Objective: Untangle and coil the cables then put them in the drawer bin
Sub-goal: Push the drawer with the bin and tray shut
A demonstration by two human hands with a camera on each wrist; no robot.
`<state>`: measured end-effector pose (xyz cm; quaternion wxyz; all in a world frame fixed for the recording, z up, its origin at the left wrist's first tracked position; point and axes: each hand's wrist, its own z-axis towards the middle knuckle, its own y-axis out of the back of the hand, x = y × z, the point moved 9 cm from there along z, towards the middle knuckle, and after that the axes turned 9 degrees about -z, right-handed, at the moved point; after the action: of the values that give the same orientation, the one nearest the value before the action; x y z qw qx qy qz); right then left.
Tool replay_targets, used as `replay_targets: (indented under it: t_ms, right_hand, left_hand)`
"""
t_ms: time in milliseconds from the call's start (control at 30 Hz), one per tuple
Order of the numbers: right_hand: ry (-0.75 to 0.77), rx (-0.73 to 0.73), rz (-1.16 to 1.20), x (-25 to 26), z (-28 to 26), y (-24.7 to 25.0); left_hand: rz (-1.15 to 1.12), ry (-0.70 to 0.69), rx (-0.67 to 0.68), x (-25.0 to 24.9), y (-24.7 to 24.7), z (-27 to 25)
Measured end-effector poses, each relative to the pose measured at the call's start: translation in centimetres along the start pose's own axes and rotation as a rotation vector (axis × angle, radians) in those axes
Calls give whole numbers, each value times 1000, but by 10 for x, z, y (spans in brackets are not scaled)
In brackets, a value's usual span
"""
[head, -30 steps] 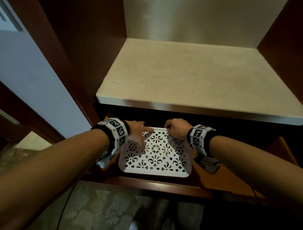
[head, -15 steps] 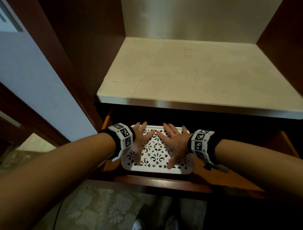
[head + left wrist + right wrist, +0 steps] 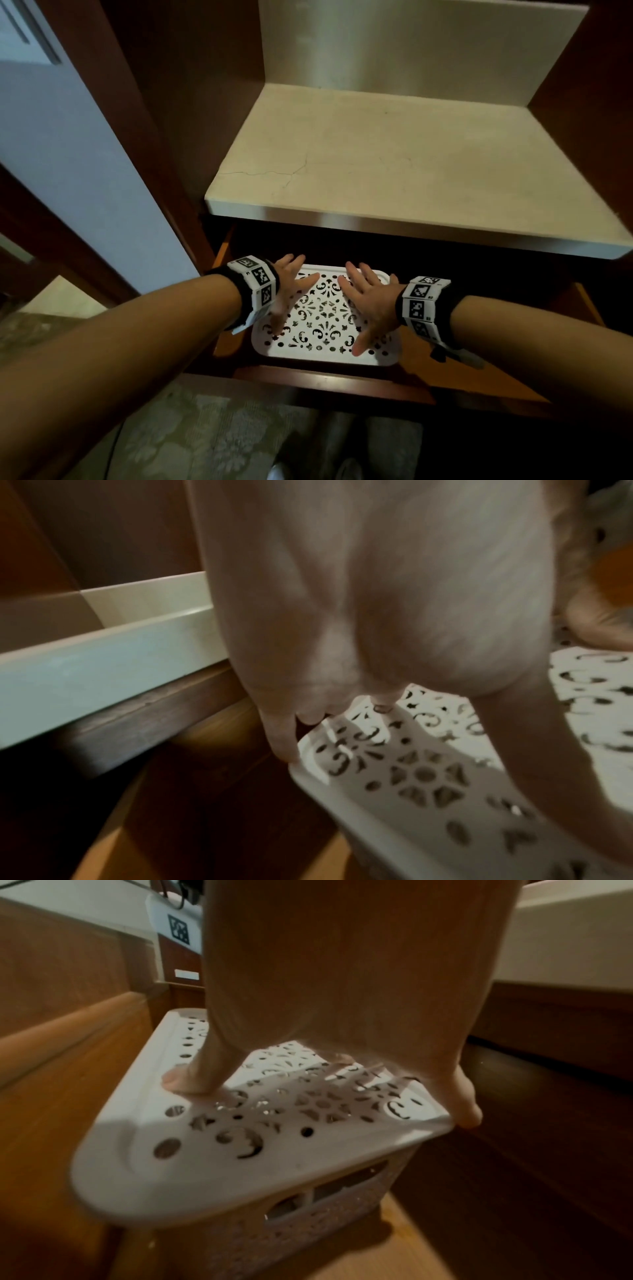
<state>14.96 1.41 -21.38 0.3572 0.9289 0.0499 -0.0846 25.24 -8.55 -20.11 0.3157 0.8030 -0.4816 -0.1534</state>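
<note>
A white plastic bin with a pierced, patterned lid [image 3: 322, 318] stands inside the open wooden drawer [image 3: 455, 373]. My left hand [image 3: 291, 291] lies flat on the lid's left side with straight, spread fingers [image 3: 284, 739] reaching its far edge. On the lid's right side my right hand [image 3: 366, 298] presses flat, thumb [image 3: 188, 1077] and fingers spread over the lid [image 3: 240, 1137]. The bin's latticed side wall [image 3: 308, 1218] shows below the lid. No cables are visible; whatever is in the bin is hidden.
A pale stone shelf [image 3: 411, 161] juts out just above the drawer, with a metal front edge. Dark wooden cabinet walls [image 3: 164, 102] stand on both sides. The drawer's front rail [image 3: 325, 380] lies near me, above a patterned carpet [image 3: 205, 435].
One second ago both hands gripped the lid's far edge with curled fingers. They have since flattened and spread over the lid. The bin sits a little farther back in the drawer.
</note>
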Motion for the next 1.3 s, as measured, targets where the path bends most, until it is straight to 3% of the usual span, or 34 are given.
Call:
replay_targets:
  t_ms: [700,933,1100,1300]
  right_hand:
    - [-39,14,-27,1,8,-5]
    - [-30,-73,166,-4,-4,20]
    - [-99,-177,266,-21,-30,35]
    - [-205,-265,349,-37,-67,27]
  left_hand:
    - [37,43,-9,-8,-13,7]
    - [-34,92,-77,1,7,-11]
    - [1,99,-200,4,29,-36]
    - [-71,3,-371,-4,42,-63]
